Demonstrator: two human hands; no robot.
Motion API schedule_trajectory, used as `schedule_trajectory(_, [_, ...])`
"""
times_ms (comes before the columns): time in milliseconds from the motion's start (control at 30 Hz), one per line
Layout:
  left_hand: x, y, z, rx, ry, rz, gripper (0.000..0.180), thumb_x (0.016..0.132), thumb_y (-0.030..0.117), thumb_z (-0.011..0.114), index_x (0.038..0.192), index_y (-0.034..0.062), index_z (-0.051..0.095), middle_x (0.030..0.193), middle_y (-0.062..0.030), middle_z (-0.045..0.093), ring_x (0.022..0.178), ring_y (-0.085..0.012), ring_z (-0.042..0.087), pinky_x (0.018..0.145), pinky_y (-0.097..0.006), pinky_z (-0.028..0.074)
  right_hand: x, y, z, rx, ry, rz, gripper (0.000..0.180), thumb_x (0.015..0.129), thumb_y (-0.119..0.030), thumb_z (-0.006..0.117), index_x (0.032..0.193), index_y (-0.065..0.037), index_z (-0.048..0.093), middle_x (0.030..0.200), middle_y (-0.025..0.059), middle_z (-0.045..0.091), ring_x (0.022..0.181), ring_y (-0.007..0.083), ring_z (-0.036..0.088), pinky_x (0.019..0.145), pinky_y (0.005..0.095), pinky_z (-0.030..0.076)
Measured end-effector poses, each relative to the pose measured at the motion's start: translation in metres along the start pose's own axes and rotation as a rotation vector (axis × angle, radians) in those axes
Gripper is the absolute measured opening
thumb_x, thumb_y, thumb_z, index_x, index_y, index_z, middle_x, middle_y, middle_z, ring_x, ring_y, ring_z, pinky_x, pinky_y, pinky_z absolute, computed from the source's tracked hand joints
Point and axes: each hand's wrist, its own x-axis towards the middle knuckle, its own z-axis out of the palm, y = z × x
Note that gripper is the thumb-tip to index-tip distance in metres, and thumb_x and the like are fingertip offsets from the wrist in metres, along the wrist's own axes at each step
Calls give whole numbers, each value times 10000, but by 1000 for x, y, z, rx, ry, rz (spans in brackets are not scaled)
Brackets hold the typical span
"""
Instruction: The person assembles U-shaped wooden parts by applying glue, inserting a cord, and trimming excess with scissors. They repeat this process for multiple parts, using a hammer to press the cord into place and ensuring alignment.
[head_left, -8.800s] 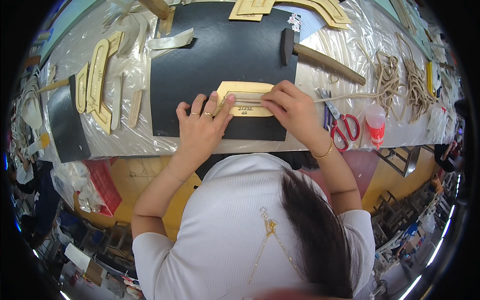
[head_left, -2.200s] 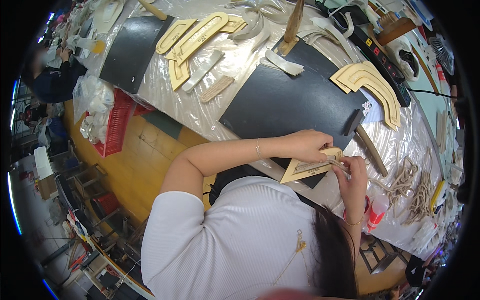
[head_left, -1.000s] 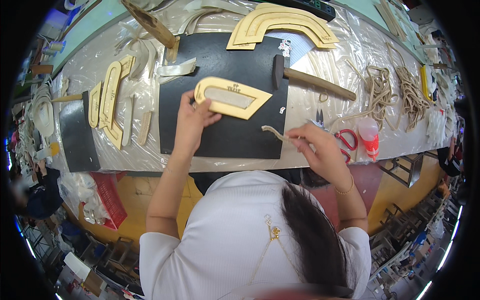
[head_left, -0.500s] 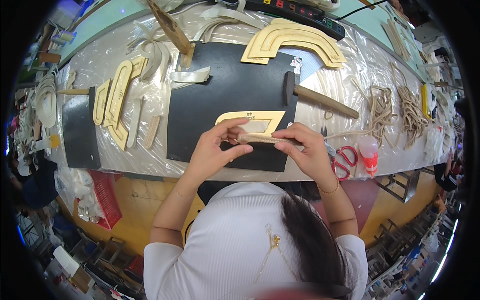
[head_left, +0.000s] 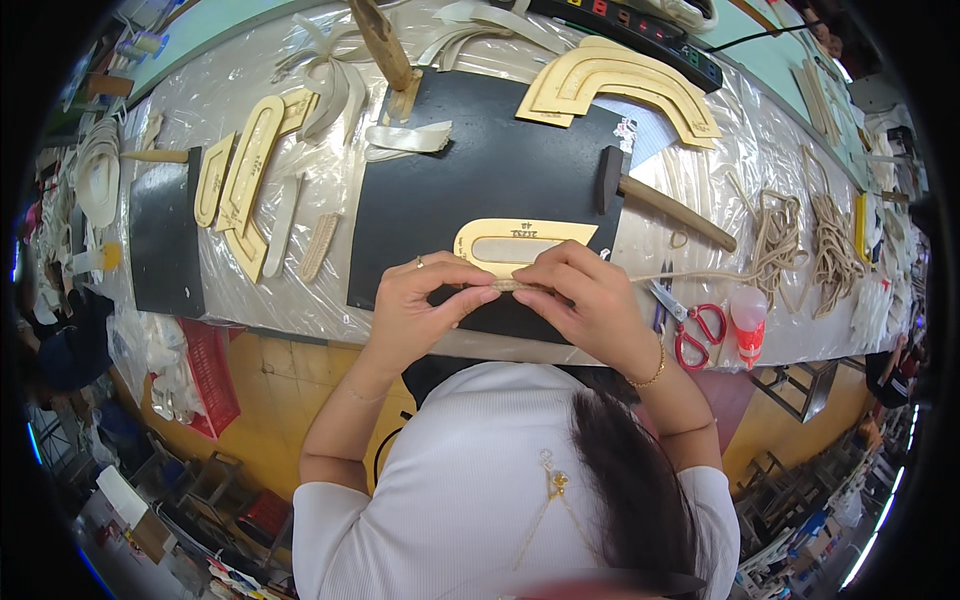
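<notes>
My left hand [head_left: 425, 305] and my right hand [head_left: 590, 305] are close together over the near part of a black mat [head_left: 400, 220]. Between their fingertips they pinch a short beige braided strip [head_left: 508, 286], mostly covered by the fingers. From beside my right hand a thin beige cord [head_left: 690, 276] runs right to a loose tangle of cord [head_left: 775, 235]. Just beyond the fingers a pale yellow slotted template [head_left: 525, 228] lies flat on the mat, its near edge partly hidden by my hands.
A hammer [head_left: 608, 180] rests across the mat's right edge. Red-handled scissors [head_left: 700, 335] and a red-and-clear bottle [head_left: 748, 325] are at the near right. Arched templates [head_left: 620, 85] lie at the back. More templates [head_left: 250, 165] and a braided piece [head_left: 320, 245] sit left.
My hands have drawn together along the braided strip, covering more of it. The whole view has shifted, so the table things appear farther right.
</notes>
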Motion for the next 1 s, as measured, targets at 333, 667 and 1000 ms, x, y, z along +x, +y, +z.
schedule_trajectory(333, [-10,-46,4,757,114,279,333,771,82,791,1087,55,692,1234,-102,604,1144,-303,581,967,-439,451,1,44,26,-100,0,105,127,841,-91,774,952,-45,731,879,68,624,678,213,649,612,318,529])
schedule_trajectory(667, [-28,-63,13,933,53,337,435,786,172,808,1197,95,688,1310,-101,595,1277,-299,532,1003,-467,422,6,52,34,-161,-51,16,138,826,-96,780,944,-46,729,883,70,634,701,228,650,631,331,528])
schedule_trajectory(1000, [-24,-58,21,1044,48,330,568,786,318,809,1293,109,659,1278,-106,559,1247,-296,499,1002,-478,397,6,52,36,-200,-55,10,135,836,-101,764,949,-42,718,882,74,618,733,255,653,657,353,538])
